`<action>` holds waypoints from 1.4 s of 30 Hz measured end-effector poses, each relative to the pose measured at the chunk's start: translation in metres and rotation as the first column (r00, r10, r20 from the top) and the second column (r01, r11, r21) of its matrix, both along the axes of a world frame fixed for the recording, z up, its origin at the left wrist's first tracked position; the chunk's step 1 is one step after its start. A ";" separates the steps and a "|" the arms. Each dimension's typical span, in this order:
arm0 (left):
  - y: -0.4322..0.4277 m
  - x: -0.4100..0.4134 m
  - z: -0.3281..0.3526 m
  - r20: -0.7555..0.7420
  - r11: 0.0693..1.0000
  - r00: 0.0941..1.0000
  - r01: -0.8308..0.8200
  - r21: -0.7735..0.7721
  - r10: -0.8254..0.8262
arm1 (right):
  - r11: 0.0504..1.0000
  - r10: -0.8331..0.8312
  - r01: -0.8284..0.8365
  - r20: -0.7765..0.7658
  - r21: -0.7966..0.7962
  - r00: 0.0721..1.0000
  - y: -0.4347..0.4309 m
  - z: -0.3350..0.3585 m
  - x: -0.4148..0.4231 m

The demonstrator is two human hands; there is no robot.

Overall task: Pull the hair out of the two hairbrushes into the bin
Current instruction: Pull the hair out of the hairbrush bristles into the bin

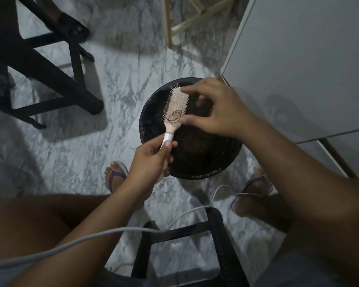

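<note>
A pale pink hairbrush (175,104) is held bristle-side up over a round black bin (153,104) on the floor. My left hand (151,160) is shut on the brush's handle. A loop of brown hair (175,116) sits in the bristles near the neck of the brush. My right hand (216,108) hovers over the brush head with its fingers spread, the index fingertip at the top bristles and the thumb beside the hair loop; it holds nothing that I can see. Only one brush is in view.
A black stool frame (39,65) stands at the left. Another black stool (187,241) is under me. A white cable (104,232) runs across my lap. A grey cabinet (298,65) is at the right and a wooden frame (187,19) at the back.
</note>
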State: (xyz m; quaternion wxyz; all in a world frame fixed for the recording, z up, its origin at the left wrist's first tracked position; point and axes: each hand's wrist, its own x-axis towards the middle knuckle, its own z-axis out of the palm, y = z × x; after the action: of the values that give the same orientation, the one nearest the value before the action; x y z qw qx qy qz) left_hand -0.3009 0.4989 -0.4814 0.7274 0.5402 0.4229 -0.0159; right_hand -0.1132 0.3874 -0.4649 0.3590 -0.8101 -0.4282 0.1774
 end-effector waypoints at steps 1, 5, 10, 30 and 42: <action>0.000 0.000 0.000 0.006 1.000 1.000 0.007 -0.004 -0.007 | 1.000 0.025 -0.025 0.015 -0.004 1.000 0.003 0.001 -0.007; 0.003 0.000 -0.001 0.044 0.997 0.996 0.081 0.015 -0.081 | 0.998 0.046 -0.043 0.092 -0.042 0.995 0.009 -0.012 -0.019; 0.007 -0.002 -0.004 0.124 0.987 0.981 0.156 -0.041 -0.150 | 0.997 -0.009 0.006 0.043 0.074 0.999 0.010 -0.019 -0.013; 0.010 -0.002 0.007 0.145 0.846 0.988 0.122 -0.519 -0.053 | 0.855 -0.515 0.518 -0.094 0.013 0.852 -0.021 -0.015 0.049; 0.017 0.001 0.012 0.149 0.887 0.986 0.140 -0.440 -0.081 | 0.825 -0.111 0.030 -0.109 -0.565 0.988 -0.021 -0.030 0.026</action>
State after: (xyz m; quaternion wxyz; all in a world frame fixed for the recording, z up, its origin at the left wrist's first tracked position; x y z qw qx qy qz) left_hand -0.2995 0.5164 -0.4693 0.8554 0.3810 0.3296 -0.1203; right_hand -0.0870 0.3664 -0.4952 0.1400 -0.8809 -0.3012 0.3372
